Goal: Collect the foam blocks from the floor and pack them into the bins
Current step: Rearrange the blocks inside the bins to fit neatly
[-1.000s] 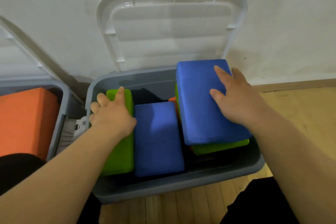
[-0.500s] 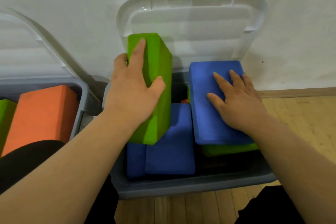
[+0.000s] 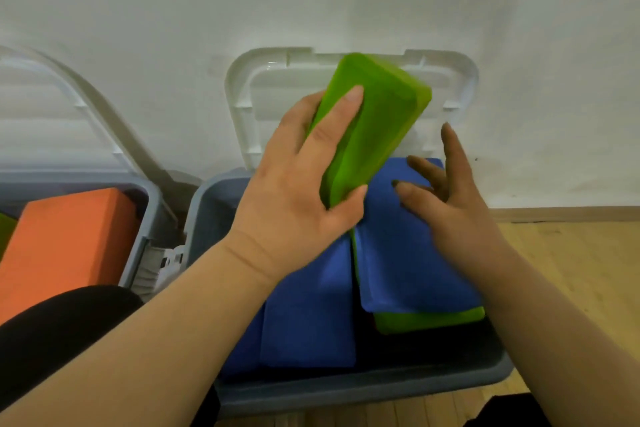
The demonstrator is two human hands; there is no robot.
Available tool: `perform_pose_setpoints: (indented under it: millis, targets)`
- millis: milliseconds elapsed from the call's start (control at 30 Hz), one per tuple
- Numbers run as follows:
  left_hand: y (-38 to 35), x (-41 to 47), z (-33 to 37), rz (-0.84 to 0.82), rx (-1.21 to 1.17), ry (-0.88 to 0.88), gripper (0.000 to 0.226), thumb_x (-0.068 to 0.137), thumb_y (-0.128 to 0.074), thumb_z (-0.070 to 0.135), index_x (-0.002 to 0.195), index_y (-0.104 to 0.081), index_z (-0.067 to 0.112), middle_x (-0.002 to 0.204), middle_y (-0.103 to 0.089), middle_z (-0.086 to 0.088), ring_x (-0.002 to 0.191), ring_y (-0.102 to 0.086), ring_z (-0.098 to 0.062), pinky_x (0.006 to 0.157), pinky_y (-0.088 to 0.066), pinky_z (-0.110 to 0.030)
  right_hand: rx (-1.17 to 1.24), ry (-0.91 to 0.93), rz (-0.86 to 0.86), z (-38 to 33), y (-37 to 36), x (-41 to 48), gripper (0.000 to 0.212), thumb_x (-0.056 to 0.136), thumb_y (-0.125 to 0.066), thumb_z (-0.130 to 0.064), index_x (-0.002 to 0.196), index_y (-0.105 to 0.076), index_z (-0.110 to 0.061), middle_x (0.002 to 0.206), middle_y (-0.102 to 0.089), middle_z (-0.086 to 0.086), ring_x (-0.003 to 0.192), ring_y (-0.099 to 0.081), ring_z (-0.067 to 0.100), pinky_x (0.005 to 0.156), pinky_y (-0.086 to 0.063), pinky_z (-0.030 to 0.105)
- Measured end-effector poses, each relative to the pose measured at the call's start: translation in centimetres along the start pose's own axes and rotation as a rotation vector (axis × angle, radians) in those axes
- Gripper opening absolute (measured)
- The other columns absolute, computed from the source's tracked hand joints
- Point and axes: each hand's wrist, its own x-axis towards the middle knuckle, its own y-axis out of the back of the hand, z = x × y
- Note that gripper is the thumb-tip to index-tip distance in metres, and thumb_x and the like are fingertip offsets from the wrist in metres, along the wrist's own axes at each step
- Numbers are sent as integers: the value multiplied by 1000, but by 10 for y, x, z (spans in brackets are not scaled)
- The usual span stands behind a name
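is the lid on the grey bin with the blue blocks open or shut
Open. The white plastic lid stands upright against the wall behind the grey plastic bin, and a blue foam block lies exposed inside.

We see a bright green rectangular foam block [image 3: 374, 121] tilted in the air above the open grey plastic bin [image 3: 363, 388], gripped by the left hand [image 3: 294, 198]. Inside the bin a blue rectangular foam block [image 3: 408, 253] lies flat on a second green foam block [image 3: 429, 319], whose edge shows beneath it. Lower, to its left, lies another blue foam block [image 3: 308, 315]. In the neighbouring grey bin [image 3: 149, 204] rests an orange foam block [image 3: 65, 239].
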Motion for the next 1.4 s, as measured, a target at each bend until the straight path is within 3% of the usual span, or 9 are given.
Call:
perform_pose_setpoints:
  millis: [133, 300, 400, 633, 733, 900, 1067, 1300, 1400]
  targets:
    - [-11, -6, 0, -137, 18, -25, 100, 81, -84, 26, 159, -23, 24, 158, -40, -8, 144, -41, -25, 120, -33, -35, 383, -116, 18, -17, 4, 3, 71, 100, -56, -40, 156, -15, -54, 132, -68, -10, 114, -70, 24, 93, -55, 49]
    - [-16, -14, 3, -186, 25, -18, 104, 72, -89, 33, 157, -29, 23, 148, -47, -1, 134, -43, -18, 115, -27, -17, 527, -249, -61, -28, 3, 5, 55, 81, -68, -64, 130, -67, -41, 140, -56, 25, 110, -60, 36, 88, -52, 54]
    - [-17, -18, 5, -221, -43, 60, 94, 73, -89, 37, 153, -41, 25, 141, -47, 14, 131, -44, -9, 114, -26, -11, 512, -248, -55, -24, 8, 11, 94, 74, -82, -50, 155, -38, -31, 133, -67, 7, 112, -70, 30, 76, -59, 52]
    - [-7, -23, -19, -397, -359, 435, 68, 79, -72, 59, 140, -43, 65, 145, -44, 24, 133, -40, 11, 116, -41, -37, 297, -177, -77, -18, 4, 15, 65, 96, -62, -12, 151, -42, -41, 103, -77, 1, 85, -73, 17, 67, -61, 41]
    - [-10, -23, -21, -425, -329, 470, 73, 91, -76, 38, 144, -34, 64, 139, -46, 27, 125, -45, 12, 110, -46, -35, 195, -95, -38, -15, -2, 14, 58, 99, -63, -17, 149, -46, -38, 111, -76, -11, 94, -73, 5, 69, -59, 29]
    - [-20, -25, -25, -339, -211, 513, 71, 91, -70, 47, 152, -34, 52, 142, -48, 20, 125, -51, -4, 108, -47, -37, 0, -4, 44, -5, -10, 18, 53, 97, -61, -45, 148, -46, -43, 114, -72, -20, 113, -67, 6, 102, -54, 46]
    - [-33, -24, -42, -269, -192, 670, 64, 95, -64, 53, 153, -39, 46, 144, -55, 7, 124, -58, -11, 106, -49, -40, -161, 62, -25, 1, -11, 21, 72, 95, -71, -28, 155, -34, -42, 127, -61, -23, 109, -66, 0, 92, -53, 20]
    - [-41, -20, -51, -312, -218, 742, 64, 96, -63, 51, 155, -40, 37, 143, -57, 3, 124, -60, -13, 108, -48, -42, -546, 139, 55, 11, -14, 28, 83, 92, -72, -43, 158, -23, -45, 151, -45, -17, 132, -50, 10, 107, -48, 38]
    - [-41, -19, -51, -232, -205, 717, 64, 91, -71, 49, 149, -47, 32, 135, -62, 8, 120, -60, -9, 106, -50, -42, -599, 219, 163, 9, -16, 28, 75, 91, -74, -41, 153, -33, -39, 138, -45, -8, 124, -52, 16, 101, -47, 34]
